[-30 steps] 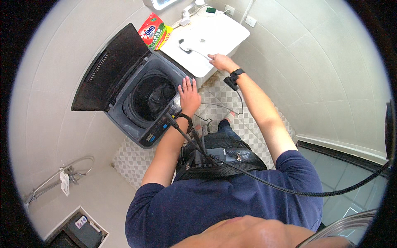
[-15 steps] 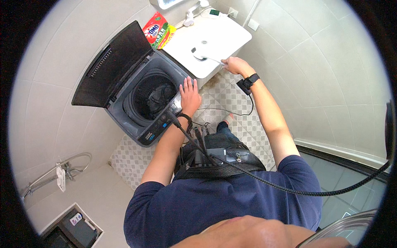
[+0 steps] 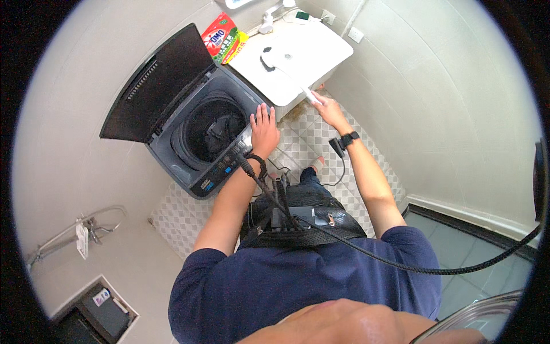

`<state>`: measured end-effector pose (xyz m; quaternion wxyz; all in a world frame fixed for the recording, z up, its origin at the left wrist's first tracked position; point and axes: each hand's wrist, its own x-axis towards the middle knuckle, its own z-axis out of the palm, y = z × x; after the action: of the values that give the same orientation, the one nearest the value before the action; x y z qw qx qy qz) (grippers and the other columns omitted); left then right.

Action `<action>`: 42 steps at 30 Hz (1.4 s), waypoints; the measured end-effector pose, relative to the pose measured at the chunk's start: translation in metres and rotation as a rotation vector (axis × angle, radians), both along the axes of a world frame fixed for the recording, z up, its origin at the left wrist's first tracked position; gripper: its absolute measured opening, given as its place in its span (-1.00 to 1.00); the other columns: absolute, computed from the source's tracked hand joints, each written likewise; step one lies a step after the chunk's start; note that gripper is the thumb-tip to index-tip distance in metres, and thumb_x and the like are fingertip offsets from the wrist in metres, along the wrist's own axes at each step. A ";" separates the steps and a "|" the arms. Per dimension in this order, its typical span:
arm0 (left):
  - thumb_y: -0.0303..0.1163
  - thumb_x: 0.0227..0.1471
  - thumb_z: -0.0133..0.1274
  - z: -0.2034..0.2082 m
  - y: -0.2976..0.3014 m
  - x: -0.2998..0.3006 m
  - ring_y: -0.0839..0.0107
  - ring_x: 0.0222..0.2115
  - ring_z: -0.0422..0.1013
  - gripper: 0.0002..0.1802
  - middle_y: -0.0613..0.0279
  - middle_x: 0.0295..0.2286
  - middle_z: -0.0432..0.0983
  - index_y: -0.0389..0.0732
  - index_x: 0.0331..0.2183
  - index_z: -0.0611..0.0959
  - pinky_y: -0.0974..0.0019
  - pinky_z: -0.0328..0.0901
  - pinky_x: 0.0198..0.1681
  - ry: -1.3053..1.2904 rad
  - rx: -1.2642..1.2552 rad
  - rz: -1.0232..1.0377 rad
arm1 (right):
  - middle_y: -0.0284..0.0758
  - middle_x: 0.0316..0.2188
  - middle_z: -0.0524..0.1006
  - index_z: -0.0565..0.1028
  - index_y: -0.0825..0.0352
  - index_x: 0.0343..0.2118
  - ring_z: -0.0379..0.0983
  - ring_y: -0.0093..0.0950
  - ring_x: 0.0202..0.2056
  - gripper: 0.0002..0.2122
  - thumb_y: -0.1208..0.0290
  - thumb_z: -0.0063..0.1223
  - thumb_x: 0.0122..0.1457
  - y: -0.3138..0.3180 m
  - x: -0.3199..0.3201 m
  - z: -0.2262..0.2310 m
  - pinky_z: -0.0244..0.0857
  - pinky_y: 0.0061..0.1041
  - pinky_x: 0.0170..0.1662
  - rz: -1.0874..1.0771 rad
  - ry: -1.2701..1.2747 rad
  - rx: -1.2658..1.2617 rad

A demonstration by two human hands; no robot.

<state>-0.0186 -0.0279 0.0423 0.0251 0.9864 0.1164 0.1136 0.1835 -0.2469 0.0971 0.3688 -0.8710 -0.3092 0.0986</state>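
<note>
My left hand [image 3: 264, 131] lies flat on the front right corner of a dark grey top-load washing machine [image 3: 197, 183], fingers stretched out. The machine's black lid [image 3: 157, 92] stands up, and its dark drum [image 3: 215, 135] is in sight; what lies in it is hard to make out. My right hand [image 3: 327, 109] is closed round the grip of a white long-handled tool [image 3: 310, 96]. The tool's head reaches over the white washbasin [image 3: 321, 51], where white blends into white; dark patches show beside it, and its exact kind is unclear.
A red and green detergent bag [image 3: 222, 40] stands between lid and basin. A white tap [image 3: 267, 22] and a small dark-screened device [image 3: 302, 16] sit at the basin's back. A shower fitting [image 3: 86, 229] hangs at left. Cables trail from my wrists and a waist bag [image 3: 309, 226].
My right hand has drawn back toward me with the white tool, whose head has shifted up and left over the basin. My left hand has stayed on the washing machine.
</note>
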 end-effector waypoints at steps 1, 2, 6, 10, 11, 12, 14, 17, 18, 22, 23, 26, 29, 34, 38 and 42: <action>-0.18 0.13 0.24 0.000 -0.001 0.000 -0.09 0.53 0.04 -0.05 -0.25 0.50 0.10 -0.23 0.48 0.36 -0.29 -0.03 0.53 -0.009 0.002 0.001 | -0.13 -0.21 0.77 0.51 0.01 0.42 0.71 -0.20 -0.26 -0.52 0.13 0.17 0.47 -0.008 -0.007 0.012 0.52 -0.25 -0.07 0.012 -0.106 -0.005; -0.18 0.14 0.22 0.000 -0.001 0.000 -0.09 0.53 0.05 -0.07 -0.25 0.50 0.11 -0.23 0.47 0.38 -0.29 -0.02 0.53 -0.014 0.010 0.004 | -0.13 -0.16 0.77 0.52 -0.02 0.41 0.72 -0.15 -0.22 -0.52 0.12 0.16 0.47 -0.012 -0.015 0.026 0.53 -0.22 -0.04 0.028 -0.061 -0.021; -0.17 0.14 0.22 0.003 0.000 0.000 -0.09 0.52 0.05 -0.06 -0.25 0.49 0.12 -0.23 0.47 0.37 -0.30 -0.03 0.53 0.001 -0.028 0.006 | -0.08 -0.15 0.76 0.54 -0.09 0.38 0.71 0.00 -0.14 -0.55 0.12 0.12 0.47 -0.022 -0.043 0.075 0.56 -0.12 -0.03 0.035 0.017 -0.229; -0.16 0.13 0.23 0.004 0.001 0.000 -0.09 0.53 0.03 -0.05 -0.24 0.49 0.12 -0.23 0.48 0.35 -0.31 -0.05 0.53 0.012 -0.018 0.007 | -0.05 -0.28 0.74 0.56 -0.12 0.36 0.70 0.04 -0.21 -0.58 0.12 0.09 0.47 -0.008 -0.067 0.093 0.56 -0.01 -0.11 0.076 -0.073 -0.259; -0.16 0.13 0.23 0.004 0.000 0.000 -0.09 0.53 0.03 -0.04 -0.24 0.49 0.11 -0.23 0.48 0.35 -0.31 -0.05 0.53 0.015 -0.021 0.006 | -0.04 -0.28 0.73 0.56 -0.12 0.36 0.70 0.05 -0.21 -0.58 0.12 0.08 0.47 -0.005 -0.071 0.094 0.55 0.01 -0.11 0.063 -0.063 -0.294; -0.16 0.13 0.23 0.004 0.000 0.000 -0.09 0.53 0.03 -0.05 -0.24 0.49 0.11 -0.23 0.48 0.35 -0.31 -0.05 0.53 0.017 -0.024 0.007 | -0.03 -0.25 0.73 0.55 -0.11 0.37 0.70 0.05 -0.19 -0.58 0.12 0.07 0.48 0.000 -0.071 0.094 0.55 0.01 -0.09 0.076 -0.082 -0.322; -0.16 0.14 0.22 0.004 -0.001 -0.001 -0.09 0.53 0.03 -0.05 -0.24 0.50 0.11 -0.24 0.48 0.34 -0.31 -0.05 0.53 0.022 -0.029 0.008 | -0.01 -0.20 0.73 0.53 -0.10 0.38 0.69 0.05 -0.14 -0.58 0.12 0.05 0.50 0.013 -0.065 0.089 0.55 0.02 -0.06 0.072 -0.092 -0.420; -0.18 0.15 0.21 0.004 -0.001 -0.001 -0.10 0.52 0.05 -0.07 -0.23 0.49 0.12 -0.24 0.47 0.35 -0.31 -0.04 0.53 0.005 -0.012 0.005 | 0.04 -0.21 0.72 0.53 -0.03 0.38 0.69 0.08 -0.15 -0.57 0.13 0.02 0.50 0.041 -0.041 0.072 0.54 0.08 -0.05 0.045 -0.146 -0.378; -0.18 0.15 0.21 0.004 0.000 -0.001 -0.10 0.52 0.06 -0.07 -0.23 0.49 0.13 -0.24 0.47 0.35 -0.32 -0.04 0.53 0.010 -0.013 0.004 | 0.04 -0.21 0.72 0.53 0.00 0.37 0.69 0.08 -0.15 -0.57 0.14 0.03 0.50 0.051 -0.033 0.065 0.54 0.09 -0.04 0.042 -0.153 -0.345; -0.20 0.15 0.21 0.004 -0.002 -0.002 -0.10 0.51 0.07 -0.08 -0.23 0.48 0.14 -0.24 0.47 0.37 -0.32 -0.03 0.53 0.000 -0.031 0.000 | 0.04 -0.20 0.73 0.54 0.05 0.36 0.69 0.08 -0.14 -0.57 0.15 0.04 0.48 0.077 -0.020 0.049 0.54 0.11 -0.03 0.030 -0.184 -0.309; -0.20 0.14 0.21 0.003 -0.001 -0.002 -0.10 0.51 0.07 -0.08 -0.23 0.48 0.14 -0.23 0.46 0.37 -0.32 -0.03 0.52 -0.010 -0.035 0.001 | 0.03 -0.20 0.73 0.54 0.06 0.35 0.69 0.08 -0.14 -0.57 0.16 0.05 0.48 0.080 -0.021 0.051 0.54 0.11 -0.03 0.023 -0.171 -0.348; -0.20 0.15 0.21 0.001 0.001 -0.001 -0.10 0.52 0.06 -0.08 -0.23 0.49 0.14 -0.23 0.47 0.36 -0.32 -0.03 0.53 -0.022 -0.004 -0.002 | -0.01 -0.21 0.74 0.55 0.03 0.34 0.71 0.05 -0.14 -0.58 0.15 0.05 0.47 0.069 -0.033 0.076 0.56 0.06 -0.05 0.063 -0.222 -0.407; -0.17 0.18 0.24 -0.001 0.001 -0.002 -0.08 0.55 -0.04 -0.04 -0.19 0.51 0.06 -0.22 0.50 0.30 -0.28 -0.09 0.55 0.027 -0.033 0.001 | -0.04 -0.23 0.75 0.58 0.01 0.31 0.72 0.02 -0.17 -0.60 0.16 0.07 0.46 0.039 -0.051 0.112 0.59 0.04 -0.10 0.106 -0.253 -0.479; -0.20 0.17 0.20 0.001 -0.001 -0.003 -0.08 0.54 0.01 -0.07 -0.21 0.51 0.09 -0.21 0.48 0.33 -0.31 -0.06 0.54 0.024 -0.039 0.012 | -0.05 -0.21 0.75 0.59 0.02 0.29 0.72 0.01 -0.16 -0.61 0.16 0.07 0.46 0.034 -0.060 0.130 0.59 0.06 -0.09 0.147 -0.248 -0.512; -0.18 0.18 0.21 0.003 -0.001 -0.001 -0.08 0.55 -0.02 -0.06 -0.20 0.52 0.06 -0.20 0.50 0.30 -0.31 -0.07 0.55 0.046 -0.054 0.009 | -0.05 -0.17 0.75 0.57 0.01 0.32 0.71 0.02 -0.10 -0.59 0.14 0.05 0.48 0.085 -0.040 0.108 0.57 0.07 -0.04 0.174 -0.252 -0.491; -0.18 0.19 0.21 0.005 0.000 -0.002 -0.07 0.55 -0.02 -0.07 -0.19 0.52 0.06 -0.20 0.50 0.31 -0.30 -0.07 0.55 0.037 -0.068 0.004 | -0.03 -0.12 0.74 0.56 0.03 0.32 0.71 -0.01 -0.06 -0.59 0.15 0.06 0.47 0.119 -0.030 0.088 0.56 0.05 -0.02 0.140 -0.215 -0.466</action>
<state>-0.0209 -0.0278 0.0468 0.0562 0.9866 0.1225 0.0916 0.1535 -0.1284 0.1855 0.1157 -0.9143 -0.3752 0.0995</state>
